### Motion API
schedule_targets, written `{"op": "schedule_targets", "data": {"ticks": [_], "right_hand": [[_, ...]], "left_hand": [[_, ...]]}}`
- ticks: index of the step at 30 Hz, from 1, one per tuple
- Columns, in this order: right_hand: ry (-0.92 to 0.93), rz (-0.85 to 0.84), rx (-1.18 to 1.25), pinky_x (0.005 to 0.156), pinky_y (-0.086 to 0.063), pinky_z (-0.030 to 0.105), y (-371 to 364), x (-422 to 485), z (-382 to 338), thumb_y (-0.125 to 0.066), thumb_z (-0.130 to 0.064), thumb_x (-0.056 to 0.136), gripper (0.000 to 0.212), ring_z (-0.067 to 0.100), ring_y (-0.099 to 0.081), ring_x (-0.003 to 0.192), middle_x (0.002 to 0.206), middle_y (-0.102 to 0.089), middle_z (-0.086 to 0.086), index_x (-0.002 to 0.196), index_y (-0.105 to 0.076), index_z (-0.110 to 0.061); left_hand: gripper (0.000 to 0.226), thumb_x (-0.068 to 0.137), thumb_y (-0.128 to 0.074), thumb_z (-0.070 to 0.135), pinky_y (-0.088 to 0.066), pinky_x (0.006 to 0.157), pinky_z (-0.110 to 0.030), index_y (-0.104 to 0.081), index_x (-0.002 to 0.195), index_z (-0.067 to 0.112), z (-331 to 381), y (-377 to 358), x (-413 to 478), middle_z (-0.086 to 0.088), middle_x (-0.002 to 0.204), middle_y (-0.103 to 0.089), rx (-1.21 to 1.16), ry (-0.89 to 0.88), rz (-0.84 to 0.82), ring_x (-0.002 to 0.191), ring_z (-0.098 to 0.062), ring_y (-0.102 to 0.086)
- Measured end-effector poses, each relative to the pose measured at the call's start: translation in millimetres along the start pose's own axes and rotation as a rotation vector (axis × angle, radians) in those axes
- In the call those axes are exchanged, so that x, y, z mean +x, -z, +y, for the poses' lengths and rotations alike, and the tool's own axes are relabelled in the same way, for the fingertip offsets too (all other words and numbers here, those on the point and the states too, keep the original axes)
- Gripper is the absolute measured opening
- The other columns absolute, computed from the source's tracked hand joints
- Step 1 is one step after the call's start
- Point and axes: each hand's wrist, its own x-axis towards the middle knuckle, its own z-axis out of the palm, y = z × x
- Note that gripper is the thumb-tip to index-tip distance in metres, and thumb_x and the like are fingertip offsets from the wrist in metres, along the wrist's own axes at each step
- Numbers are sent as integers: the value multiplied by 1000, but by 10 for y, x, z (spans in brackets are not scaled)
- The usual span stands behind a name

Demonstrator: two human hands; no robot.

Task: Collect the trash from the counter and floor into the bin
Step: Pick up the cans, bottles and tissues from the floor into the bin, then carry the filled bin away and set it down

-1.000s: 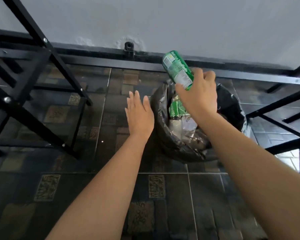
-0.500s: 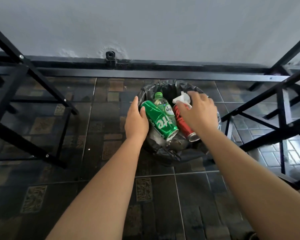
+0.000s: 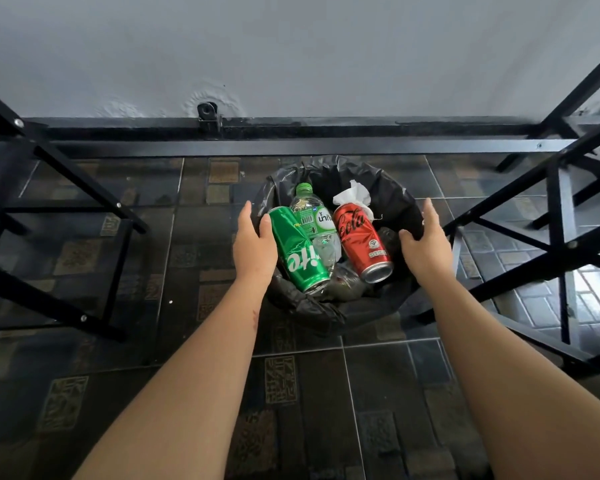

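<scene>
A round bin (image 3: 388, 306) lined with a black bag stands on the tiled floor under a black metal frame. Inside lie a green soda can (image 3: 300, 252), a red cola can (image 3: 362, 242), a clear bottle with a green cap (image 3: 310, 211) and a white tissue (image 3: 357, 194). My left hand (image 3: 255, 245) rests on the bin's left rim, thumb inside next to the green can. On the right rim sits my right hand (image 3: 425, 245), thumb over the edge. Neither hand holds any trash.
Black metal frame legs and cross-braces (image 3: 66, 188) stand to the left, and more braces (image 3: 551, 220) to the right. A horizontal bar (image 3: 291, 147) runs behind the bin along the grey wall (image 3: 291, 46). Dark patterned floor tiles (image 3: 281, 379) lie in front.
A second ago my right hand held the green can above the bin; the can now lies inside. My right hand has moved to the right rim, and my left onto the left rim.
</scene>
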Motion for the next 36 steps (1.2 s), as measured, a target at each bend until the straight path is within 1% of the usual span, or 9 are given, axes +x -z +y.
{"op": "schedule_targets", "data": {"ticks": [6,12,15,20,22,28,31,33,36], "right_hand": [[-87,12,121,79,-48,29,-22,-9,50,-45,3,90,75,22,-61,109,139,-55,-3,150,-32,-41],[-120,36,207,73,-53,28,-11,-96,20,-41,9,86,78,25,-65,102,135,-59,0,145,-40,-42],[-156,45,248,56,-44,8,138,-258,-102,-41,10,85,78,16,-64,96,136,-59,-2,144,-43,-41],[-233,38,290,56,-41,2,645,-683,-523,-41,11,88,76,-3,-57,80,138,-55,-7,144,-44,-39],[-277,49,278,53,-37,-3,911,-864,-715,-40,12,88,76,1,-56,87,139,-55,-7,144,-44,-39],[-382,68,225,80,-36,8,1765,-1448,-1281,-42,11,87,76,18,-56,121,139,-57,-4,144,-44,-38],[-439,85,270,65,-42,2,2235,-1731,-1543,-41,11,89,75,12,-61,101,136,-58,-6,144,-44,-40],[-478,112,316,54,-44,7,2556,-1925,-1699,-41,9,89,76,7,-61,81,134,-58,-7,142,-44,-44],[-502,175,349,68,-55,28,3005,-2242,-1902,-41,10,86,80,10,-64,87,137,-58,-5,139,-44,-48]], "left_hand": [[47,104,-43,28,-32,110,-36,-37,150,28,-9,-32,18,0,155,-38,-157,48,9,142,-20,-35],[45,105,-41,24,-32,103,-29,-38,150,29,-1,14,9,1,155,-38,-231,68,-20,140,-18,-37],[44,105,-42,24,-34,106,-31,-38,149,32,179,149,-44,2,154,-39,-206,89,-45,139,-17,-39],[43,104,-44,24,-35,103,-27,-41,148,28,639,532,-361,1,148,-46,-93,81,-52,133,-17,-45],[43,104,-44,22,-35,101,-25,-42,147,24,868,683,-534,0,145,-49,-45,74,-62,131,-17,-47],[43,105,-44,24,-34,103,-27,-41,148,26,1639,1110,-1080,-1,148,-46,15,103,-126,134,-19,-44],[42,105,-44,25,-35,104,-30,-42,146,29,2098,1309,-1355,-1,148,-47,34,115,-157,133,-20,-45],[42,105,-44,24,-35,105,-30,-43,146,28,2432,1424,-1546,-2,148,-48,47,99,-191,134,-21,-45],[43,105,-43,24,-31,104,-25,-42,147,26,2912,1566,-1842,-2,150,-46,82,70,-233,136,-20,-43]]}}
